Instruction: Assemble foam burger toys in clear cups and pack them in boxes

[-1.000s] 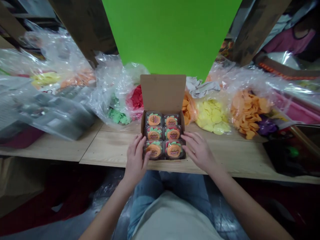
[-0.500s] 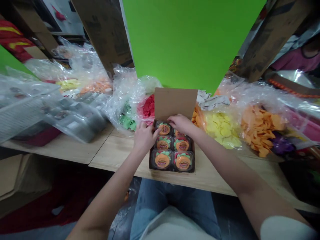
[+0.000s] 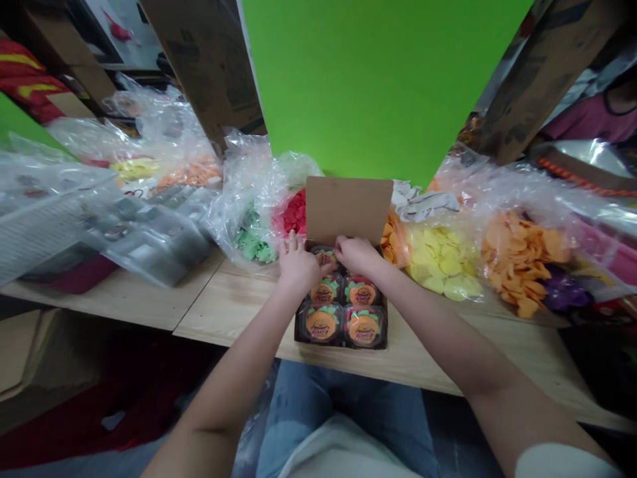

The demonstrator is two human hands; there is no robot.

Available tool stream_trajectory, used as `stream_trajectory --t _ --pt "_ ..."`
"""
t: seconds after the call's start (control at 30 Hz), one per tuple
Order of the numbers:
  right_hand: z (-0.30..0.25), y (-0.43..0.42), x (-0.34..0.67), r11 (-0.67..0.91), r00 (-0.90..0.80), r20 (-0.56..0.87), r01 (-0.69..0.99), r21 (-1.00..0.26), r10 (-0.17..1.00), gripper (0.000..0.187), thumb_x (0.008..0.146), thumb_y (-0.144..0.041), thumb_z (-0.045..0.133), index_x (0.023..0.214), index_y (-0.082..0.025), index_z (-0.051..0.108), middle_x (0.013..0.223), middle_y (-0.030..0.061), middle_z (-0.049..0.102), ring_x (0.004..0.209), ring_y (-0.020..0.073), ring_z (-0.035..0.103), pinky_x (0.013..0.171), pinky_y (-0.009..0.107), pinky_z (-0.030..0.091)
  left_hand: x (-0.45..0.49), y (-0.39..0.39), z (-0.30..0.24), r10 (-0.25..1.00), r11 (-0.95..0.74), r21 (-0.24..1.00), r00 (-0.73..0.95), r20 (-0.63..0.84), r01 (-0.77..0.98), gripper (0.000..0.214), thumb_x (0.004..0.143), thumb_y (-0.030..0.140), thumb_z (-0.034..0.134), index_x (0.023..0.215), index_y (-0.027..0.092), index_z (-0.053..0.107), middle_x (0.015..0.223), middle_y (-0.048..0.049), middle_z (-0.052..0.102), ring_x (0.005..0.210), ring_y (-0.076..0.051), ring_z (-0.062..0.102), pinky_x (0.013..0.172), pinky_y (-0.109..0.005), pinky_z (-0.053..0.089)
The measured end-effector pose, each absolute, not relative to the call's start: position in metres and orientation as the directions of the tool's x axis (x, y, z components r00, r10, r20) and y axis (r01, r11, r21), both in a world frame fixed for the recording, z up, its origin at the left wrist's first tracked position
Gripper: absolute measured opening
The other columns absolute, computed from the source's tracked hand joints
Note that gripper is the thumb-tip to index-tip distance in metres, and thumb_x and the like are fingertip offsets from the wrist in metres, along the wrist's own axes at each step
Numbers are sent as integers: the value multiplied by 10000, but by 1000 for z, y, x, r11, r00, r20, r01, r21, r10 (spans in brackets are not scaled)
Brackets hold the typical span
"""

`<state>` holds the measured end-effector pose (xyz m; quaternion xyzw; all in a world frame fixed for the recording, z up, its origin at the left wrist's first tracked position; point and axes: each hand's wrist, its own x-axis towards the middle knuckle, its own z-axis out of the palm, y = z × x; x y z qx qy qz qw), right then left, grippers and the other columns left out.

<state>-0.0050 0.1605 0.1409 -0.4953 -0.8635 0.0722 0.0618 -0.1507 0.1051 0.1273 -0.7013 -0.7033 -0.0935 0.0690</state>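
Box [image 3: 348,211], 1 pc, brown cardboard, stands on the desk [image 3: 213,295] w/ its lid upright at the far side. Inside are clear packs [image 3: 321,325] w/ burger-like pieces, orange round on top, green and red below. I count 5 packs in view: 2 in the near row, 2 in the middle row, 1 at far L; the far R place is mostly covered by the R hand [image 3: 359,256], so I cannot tell it well.

L hand [image 3: 298,267] is at the far L corner: some fingers are extended and spread outside the L wall, others come over the far L pack. R hand has its fingers bent, tips down, at the inner side of the same pack, so this pack lies between the fingers of both hands. If either hand really grips it, I cannot tell. The near 4 packs lie closer to the body, apart from the fingers.

Around the box, also counted: 1 heap of green pieces [image 3: 256,245] and 1 of red pieces [image 3: 294,214] on L side; 1 bag of yellow pieces [image 3: 442,260] and 2 heaps of orange pieces [image 3: 520,249] on R side.
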Motion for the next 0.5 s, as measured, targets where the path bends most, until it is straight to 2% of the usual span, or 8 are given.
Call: stream_trajectory --t 0.07,0.13,0.2,0.27,0.37,0.43,0.5 --pt "138 162 -8 474 -482 21 851 -226 876 234 854 -299 458 1012 -159 558 907 128 662 860 245 612 740 344 433 -150 111 125 981 11 58 -22 192 998 620 681 657 512 876 92 673 1248 -239 482 1255 -423 277 986 -550 201" --pt "136 164 -7 453 -465 22 849 -270 885 270 862 -314 454 1081 -169 516 949 108 661 863 215 618 726 310 440 -149 113 123 968 50 136 -81 236 990 616 655 640 560 914 87 647 1210 -238 503 1216 -406 341 954 -516 273" --pt "134 164 -1 462 -473 57 817 -345 879 340 874 -336 442 1171 -171 449 1029 95 641 896 178 611 736 275 445 -149 113 122 941 76 248 -152 302 966 578 653 583 607 978 105 598 1100 -196 566 1096 -343 473 875 -447 370" --pt "133 164 6 510 -516 112 748 -425 849 382 864 -338 467 1205 -173 425 1082 83 622 936 157 597 765 257 444 -152 111 125 923 29 333 -153 353 943 498 682 485 632 1039 148 548 997 -122 604 947 -262 555 791 -368 422" --pt "132 161 14 558 -567 134 692 -457 813 331 817 -307 537 1119 -174 518 1029 79 641 941 185 591 801 295 441 -164 116 133 929 -191 310 70 364 931 395 719 368 628 1068 210 532 1005 -64 609 903 -203 574 774 -305 427" --pt "130 159 17 563 -570 130 701 -438 811 324 802 -300 553 1099 -170 548 1029 87 643 958 202 583 831 323 435 -171 124 137 924 -331 263 255 285 906 353 726 341 623 1056 235 558 1013 -42 625 909 -186 582 794 -285 420" --pt "131 158 19 574 -551 192 695 -433 812 356 805 -280 545 1139 -156 536 1097 102 617 1016 208 555 881 341 416 -175 134 139 911 -401 235 357 207 886 312 732 335 616 1031 247 590 975 -25 651 902 -182 594 827 -292 409"
